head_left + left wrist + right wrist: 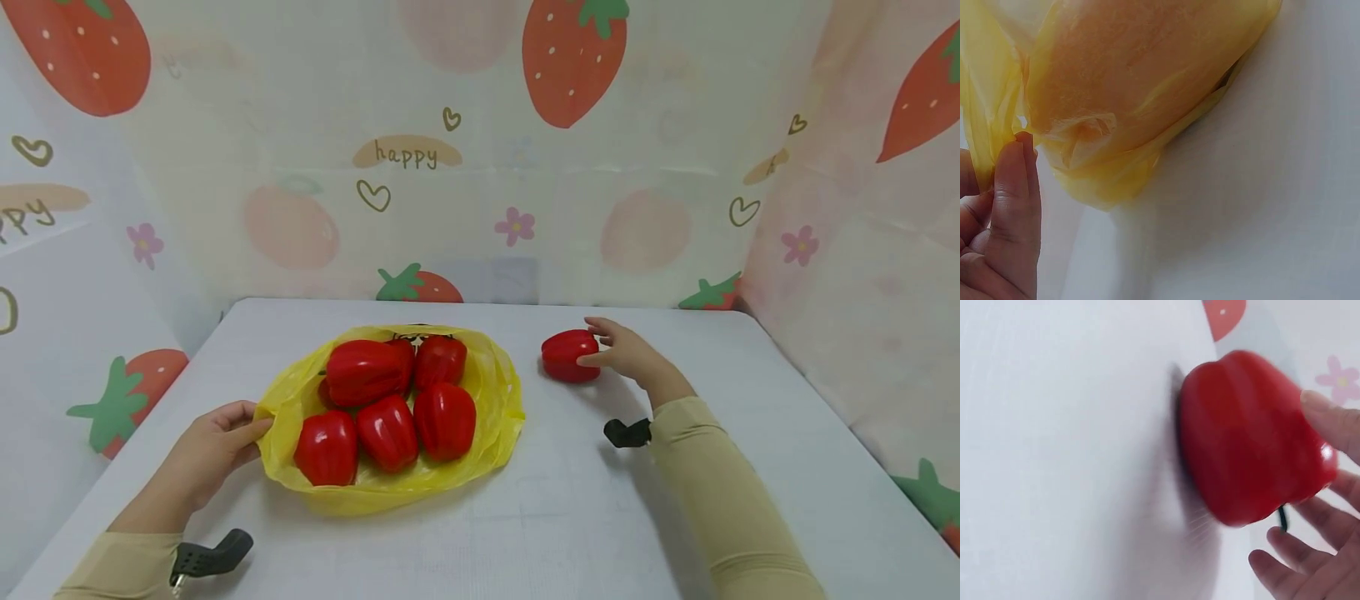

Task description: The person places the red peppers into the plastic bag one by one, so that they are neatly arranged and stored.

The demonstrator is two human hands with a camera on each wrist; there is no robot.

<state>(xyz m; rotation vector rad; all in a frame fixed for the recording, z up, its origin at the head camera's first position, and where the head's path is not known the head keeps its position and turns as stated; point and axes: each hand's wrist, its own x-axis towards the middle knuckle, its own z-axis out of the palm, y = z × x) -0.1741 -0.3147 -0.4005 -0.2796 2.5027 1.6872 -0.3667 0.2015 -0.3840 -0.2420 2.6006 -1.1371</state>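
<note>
A yellow plastic bag (504, 433) lies spread wide on the table with several red bell peppers (446, 421) inside. At its left side, my left hand (217, 446) pinches the rim between thumb and fingers; the left wrist view shows the crumpled yellow film (1107, 187) beside those fingertips. To the right of the bag, a single red bell pepper (564, 357) lies on its side. My right hand (626, 354) is at this pepper, thumb over its near side and the other fingers spread. In the right wrist view, a short green stem (1283, 517) points toward the spread fingers.
The white table (570, 517) has its far edge against a printed backdrop with strawberries and hearts. Similar printed sheets (892, 317) stand at both sides. A black wrist mount (213, 554) sticks out from the left sleeve, another (626, 433) from the right.
</note>
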